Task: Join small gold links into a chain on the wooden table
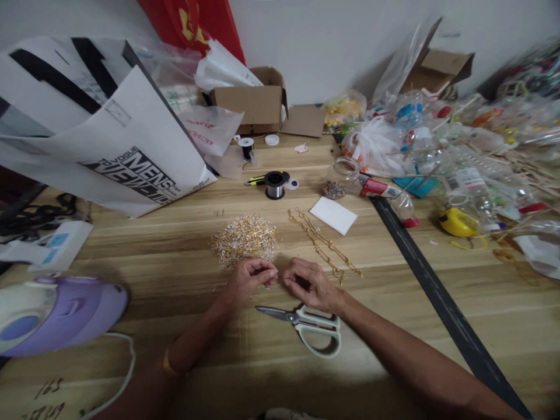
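My left hand [251, 280] is closed in a pinch, thumb against forefinger, just below a heap of gold and clear beads [245, 236]. A tiny glint shows at its fingertips, too small to name. Close by on its right, my right hand [312, 286] has its fingers curled together; what they hold, if anything, is hidden. A thin chain [268, 286] lies partly under the left fingers. Scissors with pale handles [321, 344] lie below the right hand, blades pointing left. Gold beaded chains [321, 248] are stretched out above the right hand.
Beyond the heap stand a spool of silver wire [275, 185] and a jar of beads [336, 181], near a folded white paper [333, 214]. A large paper bag [126, 146] and a purple appliance [83, 315] are at left. Plastic bottles [468, 181] crowd the right.
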### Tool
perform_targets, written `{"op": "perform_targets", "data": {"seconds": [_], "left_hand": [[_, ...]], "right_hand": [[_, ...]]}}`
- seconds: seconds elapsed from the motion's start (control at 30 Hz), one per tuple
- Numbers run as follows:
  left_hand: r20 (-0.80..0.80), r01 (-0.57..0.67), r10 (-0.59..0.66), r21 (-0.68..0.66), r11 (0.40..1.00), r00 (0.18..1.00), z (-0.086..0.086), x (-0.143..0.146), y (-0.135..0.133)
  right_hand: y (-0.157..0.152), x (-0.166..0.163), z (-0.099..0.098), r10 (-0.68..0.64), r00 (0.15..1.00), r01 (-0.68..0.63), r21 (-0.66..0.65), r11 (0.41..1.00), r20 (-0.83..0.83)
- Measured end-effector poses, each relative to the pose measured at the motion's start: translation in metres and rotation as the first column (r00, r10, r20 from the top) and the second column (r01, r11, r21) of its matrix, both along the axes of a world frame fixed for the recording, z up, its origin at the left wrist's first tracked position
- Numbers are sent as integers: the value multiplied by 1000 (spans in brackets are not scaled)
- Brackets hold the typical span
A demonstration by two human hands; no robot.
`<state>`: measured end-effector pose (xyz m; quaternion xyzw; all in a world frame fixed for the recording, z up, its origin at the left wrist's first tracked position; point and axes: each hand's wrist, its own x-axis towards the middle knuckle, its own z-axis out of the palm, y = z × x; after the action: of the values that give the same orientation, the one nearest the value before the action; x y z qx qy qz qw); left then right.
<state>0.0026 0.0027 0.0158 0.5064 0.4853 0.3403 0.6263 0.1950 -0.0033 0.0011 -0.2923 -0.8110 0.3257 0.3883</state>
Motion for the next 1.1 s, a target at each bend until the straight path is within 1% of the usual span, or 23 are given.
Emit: {"op": "perform_targets", "data": {"seconds": [0.33, 0.53, 0.87, 1.1], "left_hand": [[-37, -21, 21, 26, 999, 999, 3, 1, -1], [-58, -10, 12, 39, 999, 998, 6, 1, -1], [-83, -22, 25, 43, 999, 996, 4, 2, -2], [-113, -10, 24, 125, 992, 993, 0, 1, -2]], "right_hand": [[1, 0, 1, 4, 1000, -4, -20, 1000, 6], [1, 0, 0, 2, 1000, -2, -21, 1000, 3], [1, -1, 3, -4, 1000, 4, -19, 1000, 10], [1, -1, 3, -9, 1000, 9, -22, 1000, 19]]}}
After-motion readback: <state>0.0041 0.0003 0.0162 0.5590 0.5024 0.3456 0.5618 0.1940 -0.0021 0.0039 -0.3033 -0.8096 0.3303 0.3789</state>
